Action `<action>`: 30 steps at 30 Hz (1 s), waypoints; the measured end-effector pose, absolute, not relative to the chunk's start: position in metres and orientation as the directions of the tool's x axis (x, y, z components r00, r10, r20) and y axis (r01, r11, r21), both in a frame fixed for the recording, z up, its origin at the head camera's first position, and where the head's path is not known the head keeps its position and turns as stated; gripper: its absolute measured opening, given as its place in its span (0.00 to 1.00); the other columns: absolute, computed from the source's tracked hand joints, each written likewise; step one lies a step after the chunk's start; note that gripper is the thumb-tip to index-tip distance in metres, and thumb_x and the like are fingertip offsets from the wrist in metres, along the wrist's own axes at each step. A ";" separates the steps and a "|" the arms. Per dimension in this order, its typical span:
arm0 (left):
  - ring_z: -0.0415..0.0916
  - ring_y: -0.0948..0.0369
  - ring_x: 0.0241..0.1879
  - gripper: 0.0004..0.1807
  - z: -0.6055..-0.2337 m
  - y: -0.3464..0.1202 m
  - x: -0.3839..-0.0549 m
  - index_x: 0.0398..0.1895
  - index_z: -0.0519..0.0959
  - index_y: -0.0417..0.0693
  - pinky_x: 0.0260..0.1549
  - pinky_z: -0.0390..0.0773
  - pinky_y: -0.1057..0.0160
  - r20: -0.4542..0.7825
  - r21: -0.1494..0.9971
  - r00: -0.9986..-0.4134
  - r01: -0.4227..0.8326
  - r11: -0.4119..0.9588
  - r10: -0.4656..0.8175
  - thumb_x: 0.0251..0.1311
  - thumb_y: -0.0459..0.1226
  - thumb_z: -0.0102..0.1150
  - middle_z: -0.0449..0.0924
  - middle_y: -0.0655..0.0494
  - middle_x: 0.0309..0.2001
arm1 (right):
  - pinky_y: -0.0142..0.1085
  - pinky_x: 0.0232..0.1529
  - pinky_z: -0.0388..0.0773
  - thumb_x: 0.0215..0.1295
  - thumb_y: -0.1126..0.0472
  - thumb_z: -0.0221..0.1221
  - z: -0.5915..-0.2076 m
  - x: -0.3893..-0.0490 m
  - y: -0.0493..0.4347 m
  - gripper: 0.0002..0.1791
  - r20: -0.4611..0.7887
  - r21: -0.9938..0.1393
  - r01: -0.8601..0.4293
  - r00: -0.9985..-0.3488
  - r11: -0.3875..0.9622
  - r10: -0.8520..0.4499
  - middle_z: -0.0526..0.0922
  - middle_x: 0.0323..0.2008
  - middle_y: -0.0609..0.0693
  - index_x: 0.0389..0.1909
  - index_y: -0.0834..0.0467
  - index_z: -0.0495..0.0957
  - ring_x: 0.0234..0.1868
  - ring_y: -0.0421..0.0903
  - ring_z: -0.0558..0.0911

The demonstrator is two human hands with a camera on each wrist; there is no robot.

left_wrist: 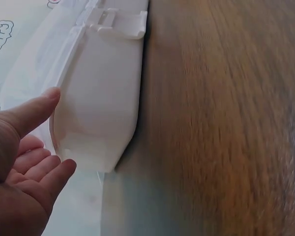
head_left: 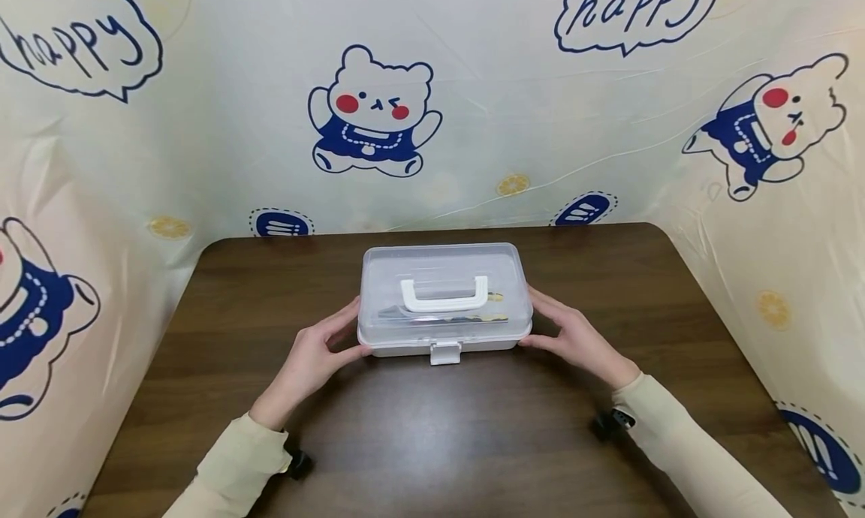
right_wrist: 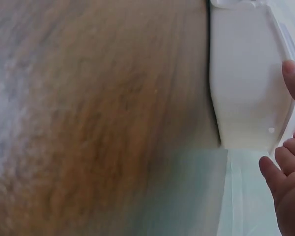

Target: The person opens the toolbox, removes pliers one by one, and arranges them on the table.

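Note:
A plastic storage box (head_left: 446, 266) with a clear lid and a white base sits on the table, lid down. Its white handle (head_left: 446, 305) lies flat on the lid, and a white latch (head_left: 445, 353) juts from the front. Through the lid show slim items (head_left: 473, 319) with yellow and dark parts, too blurred to name. My left hand (head_left: 307, 360) holds the box's left end, thumb at the front corner by the lid rim, other fingers along the side. The right hand (head_left: 577, 341) mirrors it at the right end, its thumb (right_wrist: 294, 81) near the rim.
The dark wooden table (head_left: 432, 435) has rounded far corners. A pale cloth (head_left: 486, 127) printed with bears and lettering hangs behind it and along both sides. Dark wrist devices (head_left: 299, 464) show at both cuffs.

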State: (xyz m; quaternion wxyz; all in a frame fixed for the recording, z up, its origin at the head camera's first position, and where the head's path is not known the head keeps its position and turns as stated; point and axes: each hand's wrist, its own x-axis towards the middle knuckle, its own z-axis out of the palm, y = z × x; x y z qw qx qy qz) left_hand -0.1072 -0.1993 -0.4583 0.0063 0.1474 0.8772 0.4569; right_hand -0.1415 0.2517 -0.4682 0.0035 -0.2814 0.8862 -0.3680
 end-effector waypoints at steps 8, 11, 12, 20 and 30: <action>0.74 0.50 0.68 0.39 -0.444 -0.204 -0.116 0.71 0.76 0.49 0.60 0.72 0.75 0.179 0.804 -0.956 0.279 0.524 0.234 0.54 0.38 0.79 0.74 0.55 0.71 | 0.20 0.67 0.63 0.57 0.67 0.75 -0.457 -0.143 0.254 0.40 0.266 -0.753 -0.464 -0.863 0.467 -0.428 0.72 0.73 0.59 0.72 0.61 0.73 0.72 0.34 0.69; 0.75 0.50 0.67 0.35 -0.437 -0.205 -0.117 0.69 0.78 0.47 0.59 0.76 0.70 0.166 0.843 -0.962 0.253 0.476 0.217 0.56 0.37 0.78 0.76 0.53 0.68 | 0.21 0.65 0.67 0.58 0.69 0.74 -0.452 -0.142 0.253 0.36 0.244 -0.810 -0.404 -0.891 0.424 -0.383 0.74 0.71 0.61 0.69 0.64 0.75 0.69 0.29 0.70; 0.76 0.51 0.66 0.34 -0.435 -0.205 -0.118 0.68 0.78 0.47 0.58 0.77 0.68 0.155 0.852 -0.966 0.237 0.468 0.208 0.56 0.37 0.78 0.77 0.53 0.67 | 0.22 0.65 0.69 0.59 0.69 0.74 -0.450 -0.142 0.252 0.35 0.229 -0.825 -0.380 -0.902 0.419 -0.367 0.75 0.70 0.61 0.69 0.64 0.76 0.68 0.28 0.70; 0.86 0.67 0.46 0.27 -0.415 -0.203 -0.127 0.60 0.84 0.41 0.42 0.84 0.73 0.134 0.893 -0.985 0.168 0.417 0.110 0.57 0.37 0.78 0.85 0.43 0.56 | 0.27 0.54 0.81 0.66 0.65 0.71 -0.430 -0.145 0.244 0.28 0.154 -0.900 -0.239 -0.957 0.365 -0.246 0.80 0.65 0.63 0.66 0.65 0.79 0.59 0.34 0.81; 0.83 0.75 0.41 0.22 -0.387 -0.197 -0.143 0.50 0.90 0.45 0.39 0.81 0.75 0.175 0.858 -0.985 0.153 0.491 0.002 0.59 0.49 0.77 0.90 0.49 0.46 | 0.27 0.51 0.82 0.71 0.55 0.68 -0.409 -0.156 0.234 0.21 0.142 -0.925 -0.166 -0.985 0.342 -0.094 0.86 0.55 0.62 0.59 0.64 0.84 0.49 0.36 0.86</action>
